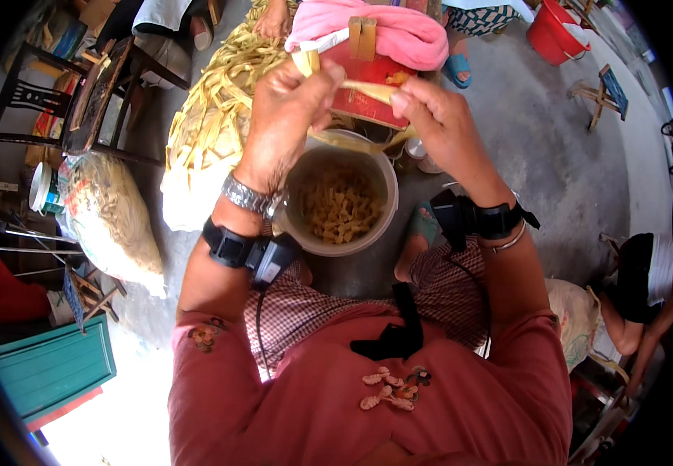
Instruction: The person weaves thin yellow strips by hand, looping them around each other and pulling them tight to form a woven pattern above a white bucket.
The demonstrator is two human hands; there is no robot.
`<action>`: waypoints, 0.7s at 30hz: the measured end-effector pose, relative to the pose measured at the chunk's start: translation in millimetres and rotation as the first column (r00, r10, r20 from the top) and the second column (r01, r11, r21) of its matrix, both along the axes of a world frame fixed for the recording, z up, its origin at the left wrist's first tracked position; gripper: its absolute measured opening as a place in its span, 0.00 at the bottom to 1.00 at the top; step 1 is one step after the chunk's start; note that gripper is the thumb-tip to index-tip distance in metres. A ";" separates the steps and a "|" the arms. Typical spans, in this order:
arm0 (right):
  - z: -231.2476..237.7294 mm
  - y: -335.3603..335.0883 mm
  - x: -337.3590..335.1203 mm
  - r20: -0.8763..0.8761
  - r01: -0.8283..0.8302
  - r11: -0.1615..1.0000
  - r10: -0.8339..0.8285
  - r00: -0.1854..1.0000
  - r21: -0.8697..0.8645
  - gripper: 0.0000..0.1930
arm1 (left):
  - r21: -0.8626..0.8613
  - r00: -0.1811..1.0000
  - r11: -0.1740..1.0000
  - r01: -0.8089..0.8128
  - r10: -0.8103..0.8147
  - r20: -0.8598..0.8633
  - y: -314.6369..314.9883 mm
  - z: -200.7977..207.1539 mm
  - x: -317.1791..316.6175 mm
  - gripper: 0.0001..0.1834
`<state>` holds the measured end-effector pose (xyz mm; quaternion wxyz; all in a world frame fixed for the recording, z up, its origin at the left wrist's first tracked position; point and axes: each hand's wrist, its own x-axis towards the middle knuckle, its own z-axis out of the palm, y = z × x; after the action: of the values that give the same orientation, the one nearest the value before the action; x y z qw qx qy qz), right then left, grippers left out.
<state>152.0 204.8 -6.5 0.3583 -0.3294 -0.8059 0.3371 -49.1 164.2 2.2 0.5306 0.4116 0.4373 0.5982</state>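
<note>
A long, flat, pale yellow strip (369, 90) is stretched between my two hands, folded or looped at its upper left end. My left hand (293, 101) is closed on that end, with the strip standing up past the thumb. Thumb and fingers of my right hand (437, 116) pinch the strip further right. Part of the strip hangs below the hands, over a white bucket (391, 206) between my feet. Inside the bucket lie many short, curled yellow pieces (340, 206). What the strip is made of I cannot make out.
Long yellow strips (216, 101) are heaped at left, where another person's hand (273, 22) reaches in. Ahead, a red board (367, 66) carries a wooden block (363, 39) and a pink towel (422, 35). A stuffed sack (111, 217), chair (33, 101) and red bucket (555, 35) stand around.
</note>
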 end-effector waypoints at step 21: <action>-16.3 -53.7 -23.4 -0.051 -0.223 0.974 0.221 0.974 -0.047 0.08 | -0.349 0.618 0.912 0.217 -0.405 -0.674 -67.3 -53.6 -11.5 0.26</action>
<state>128.6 151.1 -22.9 0.3280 -0.2387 -0.8201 0.4035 -60.6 96.9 -51.4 0.4505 0.6207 0.6011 0.2247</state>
